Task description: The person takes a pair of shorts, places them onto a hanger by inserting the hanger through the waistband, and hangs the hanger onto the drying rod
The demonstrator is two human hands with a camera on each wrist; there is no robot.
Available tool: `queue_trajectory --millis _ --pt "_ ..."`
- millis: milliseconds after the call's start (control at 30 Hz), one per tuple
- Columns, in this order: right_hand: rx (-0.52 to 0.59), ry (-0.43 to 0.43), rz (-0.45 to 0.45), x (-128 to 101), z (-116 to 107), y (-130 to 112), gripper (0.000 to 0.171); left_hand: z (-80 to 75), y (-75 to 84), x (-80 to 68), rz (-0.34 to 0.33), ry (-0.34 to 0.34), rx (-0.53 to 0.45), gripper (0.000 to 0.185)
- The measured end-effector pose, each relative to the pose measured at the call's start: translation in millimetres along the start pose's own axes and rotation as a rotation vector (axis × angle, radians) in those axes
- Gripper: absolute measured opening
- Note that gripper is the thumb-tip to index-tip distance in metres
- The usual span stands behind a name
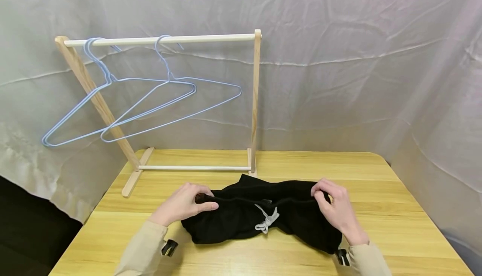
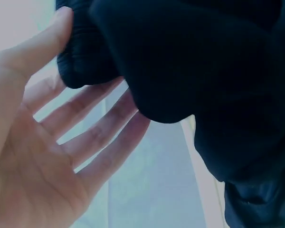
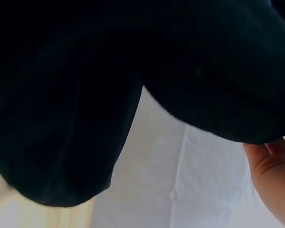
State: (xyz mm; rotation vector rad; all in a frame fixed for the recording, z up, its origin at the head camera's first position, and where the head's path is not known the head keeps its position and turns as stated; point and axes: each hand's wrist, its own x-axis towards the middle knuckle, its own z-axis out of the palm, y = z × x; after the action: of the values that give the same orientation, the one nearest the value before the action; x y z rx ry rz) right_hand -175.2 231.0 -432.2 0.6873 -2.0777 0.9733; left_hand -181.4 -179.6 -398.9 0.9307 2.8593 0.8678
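Black drawstring shorts [image 1: 241, 221] are held bunched just above the front of the table, a pale grey bow [image 1: 266, 220] tied at the middle of the waistband. My left hand [image 1: 188, 204] grips the waistband's left end, thumb in front. In the left wrist view, the fingers [image 2: 97, 128] of that hand are spread behind the gathered black fabric [image 2: 171, 61]. At the right end, my right hand [image 1: 335, 204] pinches the waistband with curled fingers. The right wrist view shows mostly dark cloth [image 3: 66, 118], with part of my right hand [image 3: 273, 175] at its edge; those fingertips are largely hidden.
Behind the shorts, a wooden rack [image 1: 256, 100] stands on the table [image 1: 376, 209] at the back left. Several light blue wire hangers [image 1: 169, 121] hang from its white rail [image 1: 211, 38]. Grey curtain [image 1: 339, 79] encloses the table's back and sides.
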Motion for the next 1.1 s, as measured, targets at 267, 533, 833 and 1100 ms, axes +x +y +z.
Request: queue_trajectory --millis 267,533,833,1100 --pt "0.023 -0.029 -0.004 -2.9 1.4 -2.6 0.038 -2.7 5.1 -2.0 0.025 -0.077 -0.216 0.032" --pt "0.027 -0.033 -0.002 -4.1 2.4 -2.6 0.039 -24.7 16.1 1.6 0.053 0.014 -0.29 0.032" --pt "0.028 -0.053 0.011 -3.6 0.5 -4.8 0.039 -62.0 25.8 6.1 0.01 0.202 -0.321 0.032" --pt "0.03 -0.066 0.014 -3.2 -0.4 -6.4 0.04 -94.5 34.2 8.5 -0.094 0.361 -0.332 0.039"
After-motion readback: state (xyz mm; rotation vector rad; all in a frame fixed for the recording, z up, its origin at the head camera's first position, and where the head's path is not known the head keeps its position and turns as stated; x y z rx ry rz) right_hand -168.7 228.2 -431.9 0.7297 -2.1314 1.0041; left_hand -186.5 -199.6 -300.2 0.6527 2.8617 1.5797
